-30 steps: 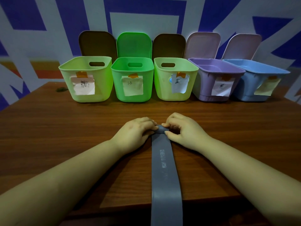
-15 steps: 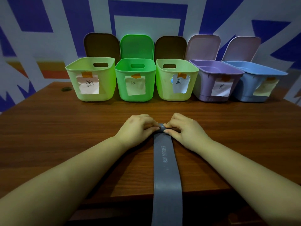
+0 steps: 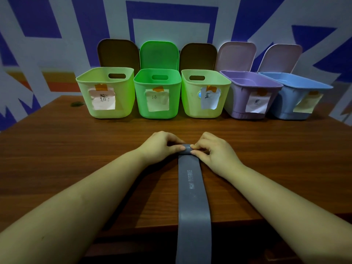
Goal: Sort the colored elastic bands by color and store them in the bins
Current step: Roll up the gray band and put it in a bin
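A long, flat grey-blue elastic band [image 3: 192,187] lies down the middle of the brown wooden table [image 3: 57,159]; its near part hangs over the near edge and out of view, its far end is curled into a small roll between the two hands. The left hand [image 3: 158,147] pinches the left side of that roll with curled fingers and thumb; the right hand [image 3: 215,151] pinches the right side likewise; holding both sides at once likely keeps the roll straight and tight, so the band packs small enough to drop into a bin.

Along the far edge stand five open plastic bins, lids tipped back, each with a taped paper label to mark a colour: a pale yellow-green bin [image 3: 106,92] at far left, a bright green bin [image 3: 158,92], a second pale yellow-green bin [image 3: 203,94], a lilac bin [image 3: 249,96], a light blue bin [image 3: 297,96] at far right; the open lids leave every bin ready.

Most of the band is unrolled; the storing looks some way off.
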Motion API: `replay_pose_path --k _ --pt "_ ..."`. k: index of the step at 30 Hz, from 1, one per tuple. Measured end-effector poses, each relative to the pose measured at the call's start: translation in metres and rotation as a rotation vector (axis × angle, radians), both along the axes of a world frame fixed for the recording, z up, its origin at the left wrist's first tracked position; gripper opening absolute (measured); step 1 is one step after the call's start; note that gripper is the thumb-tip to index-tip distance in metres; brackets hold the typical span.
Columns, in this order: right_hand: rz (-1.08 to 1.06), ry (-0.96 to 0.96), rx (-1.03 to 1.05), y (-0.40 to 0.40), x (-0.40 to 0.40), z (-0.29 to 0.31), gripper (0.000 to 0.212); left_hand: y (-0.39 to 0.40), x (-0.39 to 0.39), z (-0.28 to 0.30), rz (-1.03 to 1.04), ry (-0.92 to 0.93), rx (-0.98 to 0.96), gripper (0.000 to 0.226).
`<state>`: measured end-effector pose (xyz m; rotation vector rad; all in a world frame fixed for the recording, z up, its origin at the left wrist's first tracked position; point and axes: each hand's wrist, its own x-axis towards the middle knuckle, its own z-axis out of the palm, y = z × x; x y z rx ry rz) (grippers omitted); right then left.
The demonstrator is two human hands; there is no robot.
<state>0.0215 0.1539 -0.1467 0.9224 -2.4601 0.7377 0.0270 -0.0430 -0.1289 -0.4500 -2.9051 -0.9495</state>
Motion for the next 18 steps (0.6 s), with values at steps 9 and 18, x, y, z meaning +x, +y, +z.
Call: replay_pose_path --k 9,18 --pt "-0.045 -0.452 -0.117 -0.001 -0.012 0.024 0.032 -0.001 0.014 -0.006 -0.046 0.257 0.010 0.031" --pt "-0.038 -0.320 -0.037 0.002 0.008 0.012 0.020 0.002 0.028 -0.011 -0.024 0.265 0.157 0.019"
